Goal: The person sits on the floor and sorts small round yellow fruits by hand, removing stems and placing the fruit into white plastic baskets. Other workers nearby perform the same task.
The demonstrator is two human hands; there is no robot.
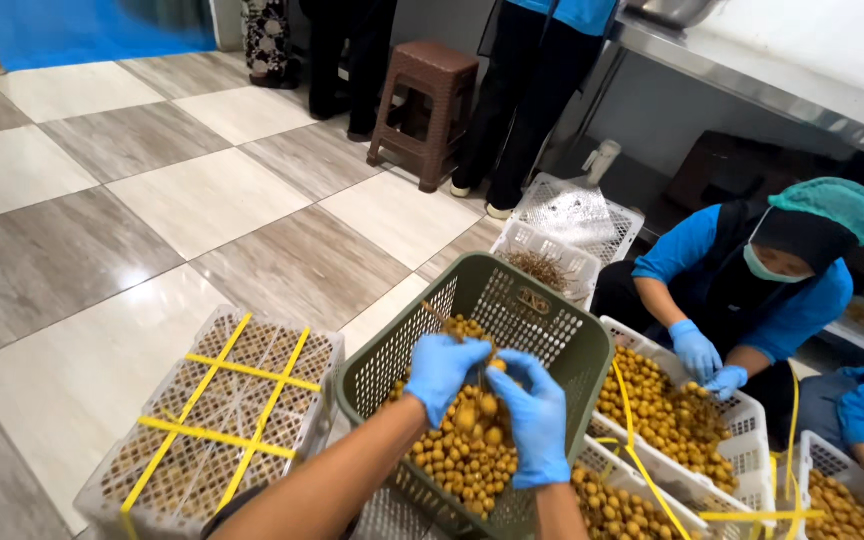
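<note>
Both my hands wear blue gloves and work over a tilted olive-green perforated crate holding several small round yellow-brown fruits. My left hand is closed around a cluster of the fruit on a thin stem. My right hand grips the same cluster from the right side, fingers curled on it. The cluster hangs between the two hands, just above the pile in the crate.
A white crate bound with yellow straps lies at my left on the tiled floor. White crates of fruit sit at the right, where a seated person in blue gloves sorts. A brown stool and standing people are behind.
</note>
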